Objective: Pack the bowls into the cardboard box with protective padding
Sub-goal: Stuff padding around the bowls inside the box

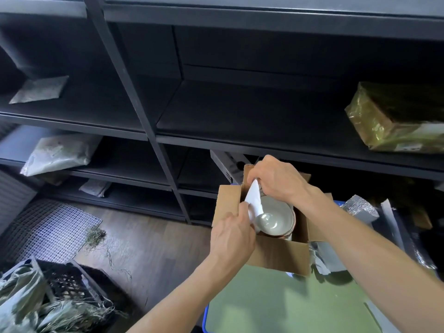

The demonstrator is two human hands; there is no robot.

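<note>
A: Where's the bowl?

B: Pale grey glazed ceramic bowl with a brownish rim (274, 219) sits upright inside the open brown cardboard box (276, 254), centre-right of the frame. There's a second rim under it (looks stacked, can't confirm).

A: And the box?

B: It's on the far edge of the pale green counter (288, 306), flaps folded out.

A: Padding?

B: Thin white foam sheet (255, 200) stands along the bowl's left side, between the bowl and the box wall, with its lower end curling over the rim.

A: Grips?

B: Left grip (231, 233) pinches the sheet's lower edge at the box's left wall. Right grip (276, 181) is curled round the sheet's top end, above the box's far side. Both are closed on the sheet, neither on the bowl.

A: Surroundings?

B: Black metal shelving (153, 131) fills the upper frame. Gold film-wrapped parcel (394, 118) is on a shelf at right, grey plastic mailer bag (60, 152) at left. Crumpled silver foil sheets (360, 207) lie just right of the box. Black plastic crate (69, 280) with dry grass sits lower left, on the wood floor.
</note>
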